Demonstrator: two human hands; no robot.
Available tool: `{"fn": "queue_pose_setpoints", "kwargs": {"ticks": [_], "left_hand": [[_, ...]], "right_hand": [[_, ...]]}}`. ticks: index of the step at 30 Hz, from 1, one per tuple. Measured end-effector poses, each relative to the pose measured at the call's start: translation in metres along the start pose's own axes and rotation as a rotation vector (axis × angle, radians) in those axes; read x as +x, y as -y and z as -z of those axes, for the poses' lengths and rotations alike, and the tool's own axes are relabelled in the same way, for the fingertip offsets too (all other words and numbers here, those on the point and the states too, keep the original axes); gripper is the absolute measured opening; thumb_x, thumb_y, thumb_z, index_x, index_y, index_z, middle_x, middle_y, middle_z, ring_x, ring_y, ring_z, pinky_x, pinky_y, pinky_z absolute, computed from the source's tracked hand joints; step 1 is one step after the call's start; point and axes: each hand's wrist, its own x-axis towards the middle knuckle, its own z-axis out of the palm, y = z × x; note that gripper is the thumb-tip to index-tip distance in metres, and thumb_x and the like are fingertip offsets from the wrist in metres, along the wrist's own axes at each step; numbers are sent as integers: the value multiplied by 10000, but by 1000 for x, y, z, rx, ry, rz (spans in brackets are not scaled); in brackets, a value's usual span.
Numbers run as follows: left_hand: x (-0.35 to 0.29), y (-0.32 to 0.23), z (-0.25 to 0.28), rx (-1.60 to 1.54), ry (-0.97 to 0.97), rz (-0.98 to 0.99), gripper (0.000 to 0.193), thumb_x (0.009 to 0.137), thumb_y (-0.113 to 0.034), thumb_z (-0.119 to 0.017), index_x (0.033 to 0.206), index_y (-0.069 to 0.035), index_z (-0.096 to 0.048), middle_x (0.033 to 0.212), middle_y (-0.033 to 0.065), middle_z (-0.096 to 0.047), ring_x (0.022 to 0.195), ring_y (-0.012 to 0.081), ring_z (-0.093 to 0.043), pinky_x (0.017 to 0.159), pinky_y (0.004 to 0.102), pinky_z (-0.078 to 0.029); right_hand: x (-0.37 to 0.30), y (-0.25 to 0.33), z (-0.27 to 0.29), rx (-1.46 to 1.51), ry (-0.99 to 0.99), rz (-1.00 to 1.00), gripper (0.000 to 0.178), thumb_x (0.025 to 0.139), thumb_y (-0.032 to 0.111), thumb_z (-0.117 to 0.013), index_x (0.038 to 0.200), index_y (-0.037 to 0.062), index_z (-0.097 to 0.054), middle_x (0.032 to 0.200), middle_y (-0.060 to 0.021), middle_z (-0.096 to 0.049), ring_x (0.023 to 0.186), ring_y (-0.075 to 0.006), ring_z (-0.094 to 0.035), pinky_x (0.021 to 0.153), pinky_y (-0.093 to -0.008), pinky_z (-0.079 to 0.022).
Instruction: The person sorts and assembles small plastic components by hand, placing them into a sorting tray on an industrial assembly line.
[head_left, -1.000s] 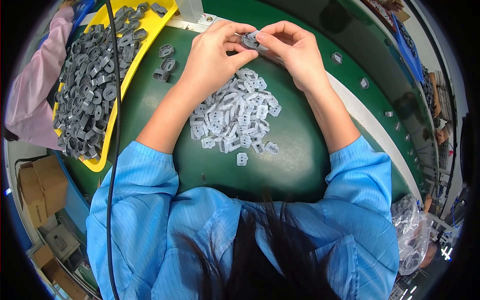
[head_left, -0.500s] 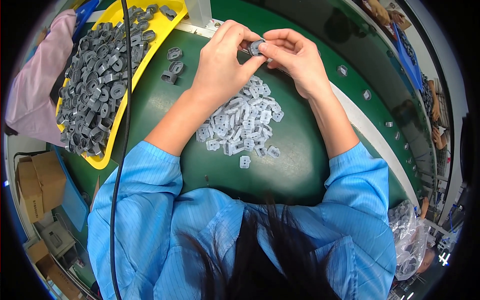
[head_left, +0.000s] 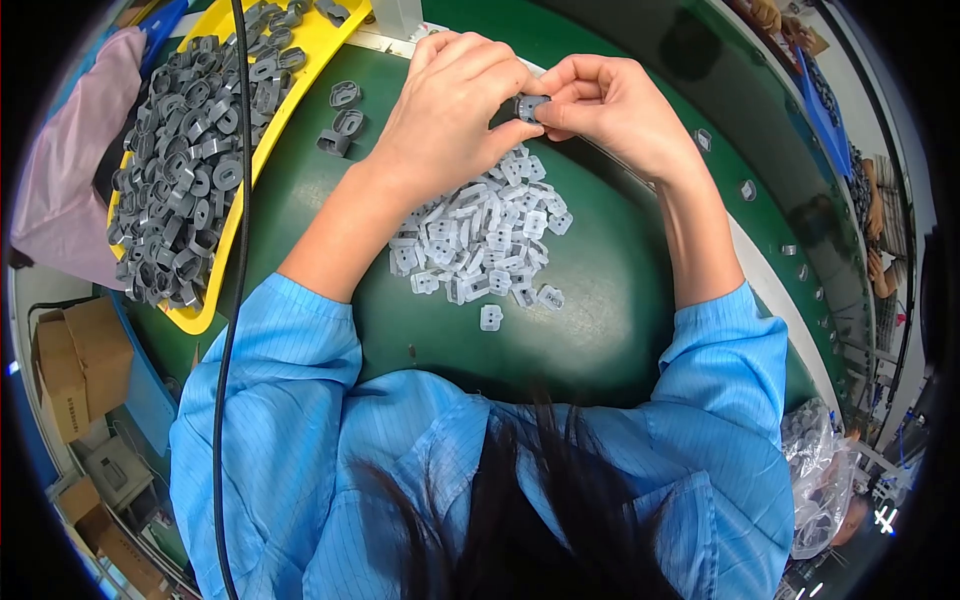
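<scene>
Between both hands is a small dark grey plastic housing point(head_left: 531, 107), held over the far side of the green table. My left hand point(head_left: 455, 105) is closed on its left side, thumb below and fingers curled above. The thumb and fingers of my right hand point(head_left: 615, 108) pinch its right side. The fingers partly cover the housing, so any insert inside it cannot be made out. Just below the hands lies a heap of small translucent white plastic pieces point(head_left: 485, 235). One such piece point(head_left: 490, 318) lies apart at the near side.
A yellow tray point(head_left: 236, 215) full of grey housings stands left, with a black cable point(head_left: 235, 300) hanging across it. A few loose housings point(head_left: 346, 122) lie beside it. On the right, spaced grey parts sit on a green conveyor point(head_left: 765, 225). A plastic bag point(head_left: 815, 480) hangs lower right.
The housing has shifted slightly right and down and is turned differently. My right hand has moved right, its wrist swinging outward. The whole view has shifted a little.
</scene>
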Motion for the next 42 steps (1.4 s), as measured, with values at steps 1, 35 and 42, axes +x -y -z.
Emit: {"fn": "queue_pose_setpoints", "kwargs": {"ticks": [1, 35, 42], "left_hand": [[0, -1, 0, 36, -4, -6, 306, 613, -137, -788, 863, -82, -622, 841, 34, -586, 859, 233, -551, 855, 358, -366], [-22, 52, 16, 36, 145, 223, 155, 787, -55, -643, 900, -39, -538, 826, 86, -549, 771, 243, -584, 689, 321, -480], [-30, 37, 17, -70, 179, 235, 259, 773, -6, -647, 997, -21, -521, 943, 109, -543, 874, 248, -582, 752, 318, -485]], "right_hand": [[-2, 3, -6, -159, -100, 46, 165, 759, 47, -664, 900, -28, -622, 802, -77, -657, 687, -102, -620, 649, -216, -497], [-10, -10, -8, -531, 245, 343, 415, 693, 61, -670, 1103, 105, -622, 914, -1, -541, 755, -107, -450, 643, -225, -400], [-1, -21, -6, -541, -135, 215, 213, 785, 125, -666, 966, 15, -646, 778, -18, -580, 695, -88, -527, 651, -238, -458]]}}
